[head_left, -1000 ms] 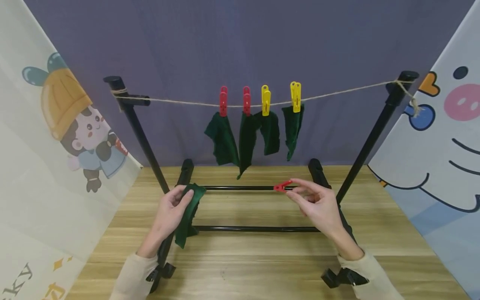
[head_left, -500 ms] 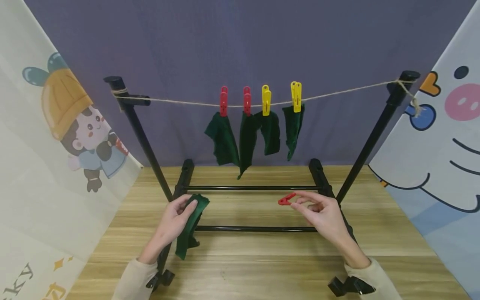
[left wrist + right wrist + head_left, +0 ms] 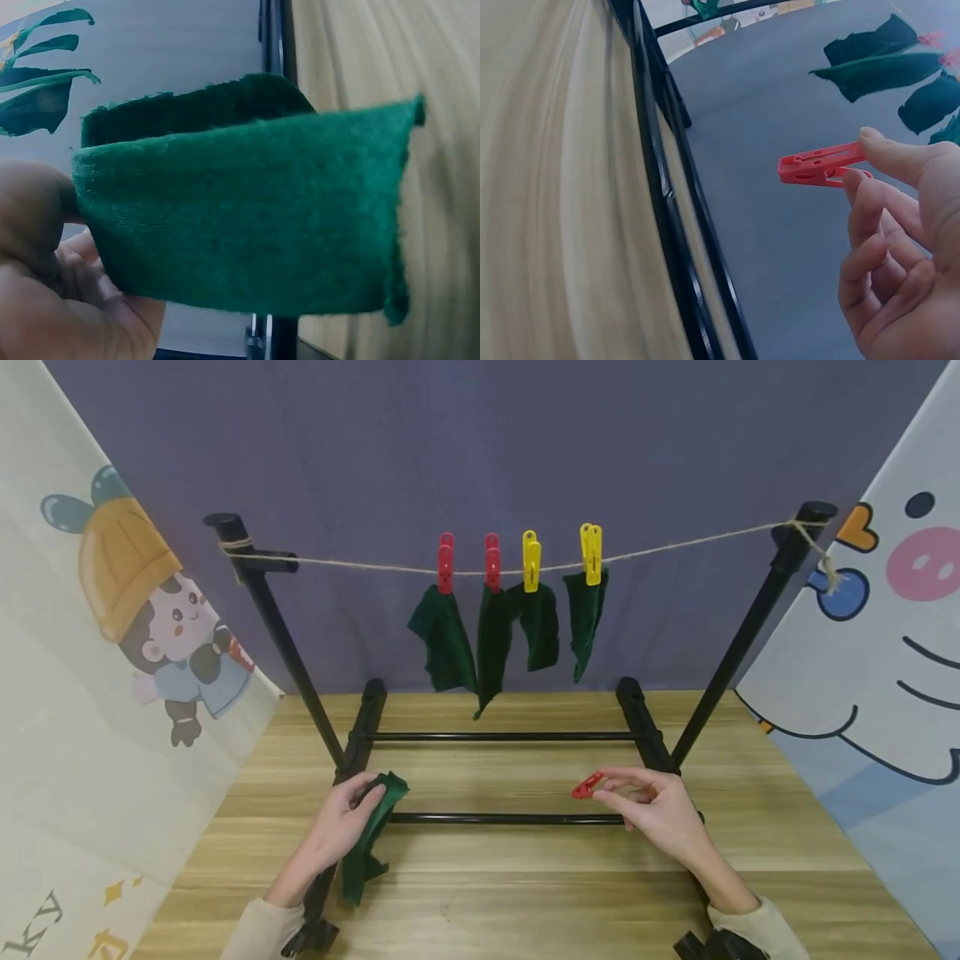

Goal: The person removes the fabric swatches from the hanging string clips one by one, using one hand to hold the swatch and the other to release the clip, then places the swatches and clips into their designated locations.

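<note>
My left hand [image 3: 341,818] pinches a green cloth piece [image 3: 367,847] near its top edge, and the rest of it hangs down. In the left wrist view the cloth [image 3: 247,217] is folded over, with a second layer behind. My right hand [image 3: 660,814] pinches a red clothespin [image 3: 587,786] by its handle ends, between thumb and finger. The right wrist view shows this clothespin [image 3: 821,165] with nothing in its nose. Beyond both hands, several green cloths [image 3: 446,639] hang from a string [image 3: 360,564], held by two red clothespins [image 3: 446,564] and two yellow clothespins [image 3: 531,562].
A black frame stands on the wooden table [image 3: 480,893], its left post [image 3: 288,643] and right post [image 3: 738,643] holding the string. Two black crossbars [image 3: 502,737] run low between its feet. Behind is a dark blue backdrop [image 3: 480,443], with printed panels at both sides.
Both hands have come down and nearer, the left with the green cloth, the right with the red clothespin. The right hand has also shifted slightly right. The hanging cloths stay put.
</note>
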The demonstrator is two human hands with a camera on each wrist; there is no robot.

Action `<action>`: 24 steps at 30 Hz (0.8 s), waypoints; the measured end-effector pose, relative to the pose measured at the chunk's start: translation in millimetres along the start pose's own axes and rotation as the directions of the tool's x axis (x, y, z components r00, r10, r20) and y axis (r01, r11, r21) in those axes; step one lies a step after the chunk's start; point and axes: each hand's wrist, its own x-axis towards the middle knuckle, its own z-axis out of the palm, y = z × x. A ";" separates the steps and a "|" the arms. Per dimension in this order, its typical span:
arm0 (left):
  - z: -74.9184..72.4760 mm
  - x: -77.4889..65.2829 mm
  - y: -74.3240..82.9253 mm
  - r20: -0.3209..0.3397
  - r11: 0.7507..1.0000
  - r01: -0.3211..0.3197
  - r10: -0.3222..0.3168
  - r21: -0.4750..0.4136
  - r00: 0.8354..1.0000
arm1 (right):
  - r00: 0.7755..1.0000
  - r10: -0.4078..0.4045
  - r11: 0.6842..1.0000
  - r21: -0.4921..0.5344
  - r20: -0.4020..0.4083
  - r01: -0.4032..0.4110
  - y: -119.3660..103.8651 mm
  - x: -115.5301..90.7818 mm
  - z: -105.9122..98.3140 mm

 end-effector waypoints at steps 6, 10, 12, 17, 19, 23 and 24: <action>0.1 -10.7 -9.4 0.027 0.995 0.084 -0.086 0.053 0.996 | 1.000 0.013 1.000 -0.001 -0.013 -0.013 38.8 -4.8 -4.1; 2.2 -15.0 -14.2 0.039 0.990 0.123 -0.126 0.068 0.991 | 0.999 0.036 0.999 -0.003 -0.017 -0.036 58.1 -8.8 -7.7; 3.8 -16.2 -16.5 0.042 0.988 0.133 -0.136 0.075 0.990 | 0.998 0.057 0.998 -0.002 -0.011 -0.057 63.7 -11.3 -9.3; 8.1 -18.1 -22.7 0.030 0.981 0.148 -0.153 0.122 0.988 | 0.994 0.107 0.994 -0.015 0.007 -0.107 72.8 -17.5 -13.0; 9.7 -18.0 -25.0 0.022 0.977 0.154 -0.159 0.147 0.987 | 0.991 0.131 0.991 -0.014 0.014 -0.131 76.0 -20.0 -14.5; 12.7 -18.7 -29.1 0.027 0.971 0.155 -0.163 0.184 0.986 | 0.978 0.201 0.979 0.008 0.048 -0.202 82.2 -24.6 -17.2; 13.4 -19.1 -30.2 0.028 0.969 0.155 -0.163 0.193 0.986 | 0.975 0.216 0.976 0.007 0.056 -0.217 83.7 -25.4 -17.7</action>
